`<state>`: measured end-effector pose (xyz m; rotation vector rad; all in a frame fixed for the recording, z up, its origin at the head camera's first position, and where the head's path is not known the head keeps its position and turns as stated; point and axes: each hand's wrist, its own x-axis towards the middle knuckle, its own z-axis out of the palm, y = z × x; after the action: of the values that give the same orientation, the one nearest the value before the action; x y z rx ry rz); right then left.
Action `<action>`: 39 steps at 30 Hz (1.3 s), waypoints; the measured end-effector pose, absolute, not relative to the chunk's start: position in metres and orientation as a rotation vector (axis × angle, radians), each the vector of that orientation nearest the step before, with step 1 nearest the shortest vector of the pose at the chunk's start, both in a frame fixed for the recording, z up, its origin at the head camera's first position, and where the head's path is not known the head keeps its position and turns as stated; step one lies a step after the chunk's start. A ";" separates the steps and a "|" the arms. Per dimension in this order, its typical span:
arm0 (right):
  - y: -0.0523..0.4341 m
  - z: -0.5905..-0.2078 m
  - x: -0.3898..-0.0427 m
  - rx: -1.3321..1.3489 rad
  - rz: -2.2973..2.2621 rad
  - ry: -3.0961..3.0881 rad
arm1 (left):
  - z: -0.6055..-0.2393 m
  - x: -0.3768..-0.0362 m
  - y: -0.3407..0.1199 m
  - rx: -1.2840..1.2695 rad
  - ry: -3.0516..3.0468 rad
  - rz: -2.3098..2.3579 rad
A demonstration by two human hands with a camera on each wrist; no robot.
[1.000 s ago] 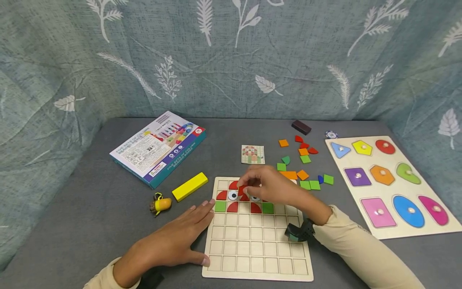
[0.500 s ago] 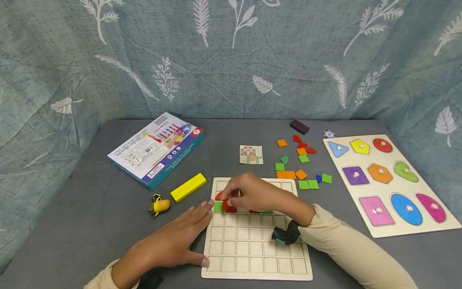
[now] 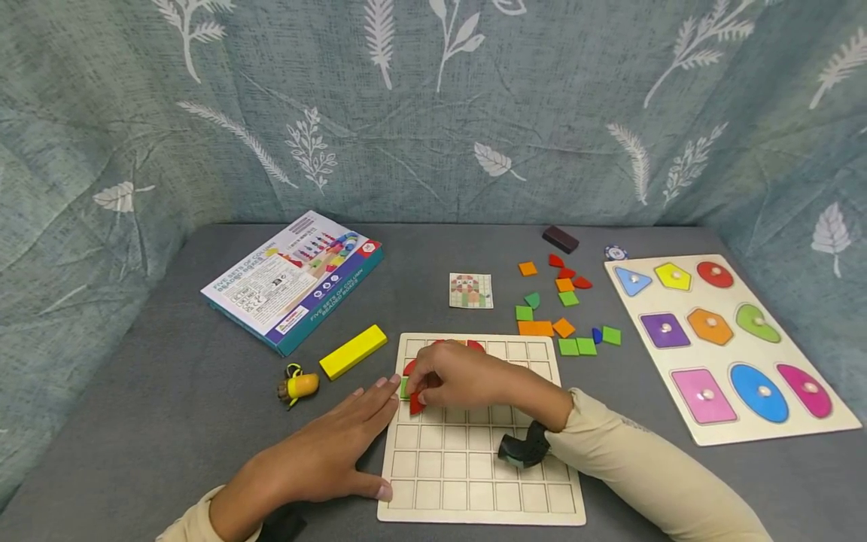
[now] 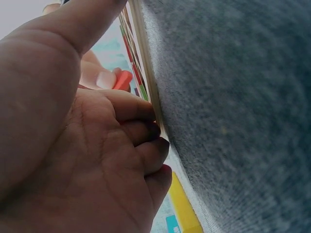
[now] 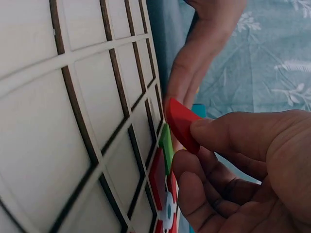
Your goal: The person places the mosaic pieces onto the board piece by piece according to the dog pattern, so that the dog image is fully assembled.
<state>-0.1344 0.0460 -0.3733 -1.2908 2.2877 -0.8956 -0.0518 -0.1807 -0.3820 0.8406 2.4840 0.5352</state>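
A red quarter-circle tile is pinched between thumb and fingers of my right hand, just above the upper left of the wooden grid board. My left hand lies with straight fingers along the board's left edge, its thumb on the lower left corner. Beside the held tile, a green square tile sits in a cell at the left edge. Red tiles show in the top row, and a round eye tile appears in the right wrist view. My right hand hides most laid tiles in the head view.
Behind the board lies a small pattern card. Loose orange, green, red and blue tiles, such as an orange one, lie to its right. A shape puzzle board, a boxed set, a yellow block and a small toy surround it.
My right hand has carried the red tile left and toward me, from the top middle of the board to beside the green tile. My left hand stays at the edge.
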 end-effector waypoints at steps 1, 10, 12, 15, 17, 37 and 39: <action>0.045 -0.374 -0.134 -1.292 -0.896 2.282 | -0.382 -0.052 -0.181 0.841 2.485 0.536; 0.038 -0.379 -0.130 -1.307 -0.876 2.266 | -0.382 -0.051 -0.182 0.842 2.491 0.533; 0.037 -0.380 -0.130 -1.305 -0.879 2.273 | -0.381 -0.051 -0.181 0.829 2.491 0.532; 0.035 -0.382 -0.129 -1.287 -0.876 2.298 | -0.381 -0.050 -0.182 0.832 2.490 0.540; 0.034 -0.382 -0.129 -1.272 -0.877 2.307 | -0.381 -0.050 -0.182 0.837 2.489 0.547; 0.042 -0.378 -0.128 -1.199 -0.988 2.244 | -0.381 -0.051 -0.180 0.854 2.493 0.542; 0.042 -0.378 -0.129 -1.185 -1.012 2.225 | -0.381 -0.051 -0.180 0.854 2.492 0.546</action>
<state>-0.1286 0.0418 -0.3784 -1.1850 2.2247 -1.0121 -0.0509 -0.1803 -0.3815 0.8542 2.4922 0.5458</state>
